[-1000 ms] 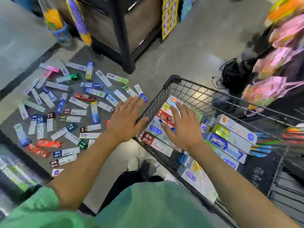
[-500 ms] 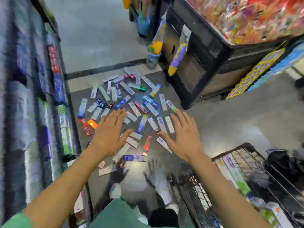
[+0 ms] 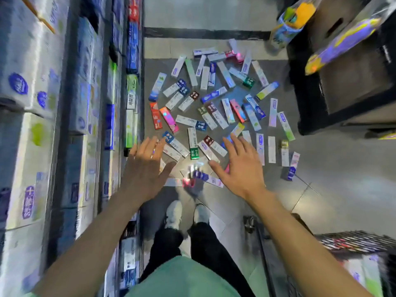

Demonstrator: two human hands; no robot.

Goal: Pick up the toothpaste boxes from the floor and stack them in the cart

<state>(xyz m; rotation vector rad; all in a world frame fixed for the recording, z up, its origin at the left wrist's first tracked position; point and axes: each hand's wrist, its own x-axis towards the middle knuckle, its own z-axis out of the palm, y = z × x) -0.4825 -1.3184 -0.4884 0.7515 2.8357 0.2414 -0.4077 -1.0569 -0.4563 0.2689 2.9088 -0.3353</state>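
Several toothpaste boxes (image 3: pixel 214 108) lie scattered flat on the grey floor ahead, white, blue, red and green ones mixed. My left hand (image 3: pixel 145 170) hovers over the near left edge of the pile, fingers spread, holding nothing. My right hand (image 3: pixel 241 166) hovers over the near right part, also spread and empty. A white box with a green end (image 3: pixel 193 143) lies between the two hands. The wire cart (image 3: pixel 351 243) shows only as a corner at the lower right, with boxes inside, blurred.
Tall shelves (image 3: pixel 70 125) packed with boxed goods run along the left. A dark display stand (image 3: pixel 342 88) with hanging packets fills the upper right. My white shoes (image 3: pixel 174 214) stand just before the pile. Bare floor lies to the right of the boxes.
The view swung from the cart to the floor pile. My right hand left the cart's boxes, and both hands now reach lower over the near boxes.
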